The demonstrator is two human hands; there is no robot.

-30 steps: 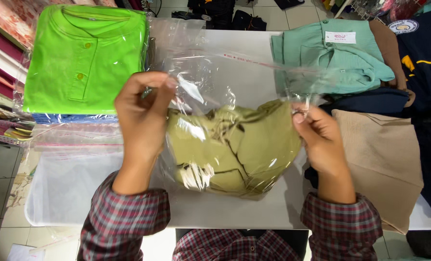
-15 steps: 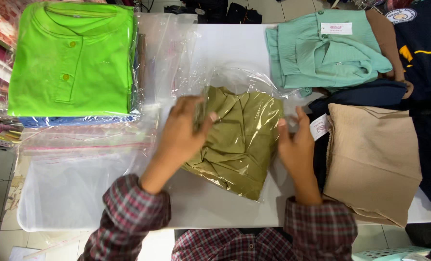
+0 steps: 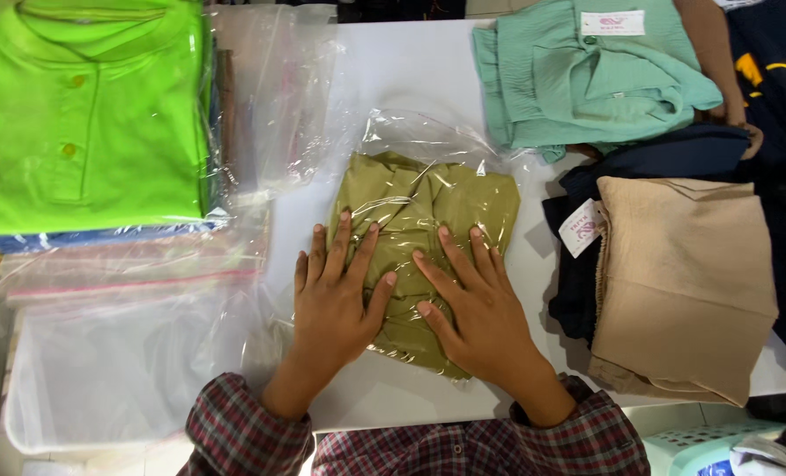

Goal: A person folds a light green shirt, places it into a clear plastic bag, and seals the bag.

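white table (image 3: 411,70), hands (image 3: 336,295) (image 3: 477,313) half covering bagged olive shirt (image 3: 428,198)

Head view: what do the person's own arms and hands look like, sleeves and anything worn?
Both arms wear long plaid sleeves, dark red with grey and white checks, left sleeve and right sleeve, ending at the wrists. The left hand and right hand are bare: no gloves, rings or watch visible.

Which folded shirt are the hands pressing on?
The olive-green folded shirt in clear plastic: the left hand and right hand lie flat on it. Other folded clothes sit untouched.
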